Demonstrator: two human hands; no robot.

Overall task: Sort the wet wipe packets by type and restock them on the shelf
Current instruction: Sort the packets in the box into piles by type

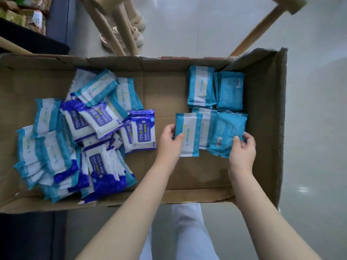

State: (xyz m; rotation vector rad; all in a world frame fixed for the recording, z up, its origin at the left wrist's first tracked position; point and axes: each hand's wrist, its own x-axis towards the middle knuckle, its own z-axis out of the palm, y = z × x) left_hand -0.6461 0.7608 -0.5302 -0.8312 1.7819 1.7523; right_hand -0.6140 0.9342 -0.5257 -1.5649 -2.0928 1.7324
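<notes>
While hands point(169, 142) point(242, 147) grip light-blue packets point(189, 132) | box point(266, 128): mixed pile point(84, 137), light-blue stacks point(216, 89)

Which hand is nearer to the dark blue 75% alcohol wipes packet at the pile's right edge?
Left. The left hand is just right of the dark blue packet, holding a light blue packet; the right hand is farther right, holding a barcode-side packet.

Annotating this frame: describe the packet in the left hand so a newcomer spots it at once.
Start at the big cardboard box; its right half holds neat light-blue stacks. In the near row there, the left hand pinches the leftmost packet. It shows its front with a white centre band, unlike the barcode-side packet beside it, which the right hand grips.
</notes>
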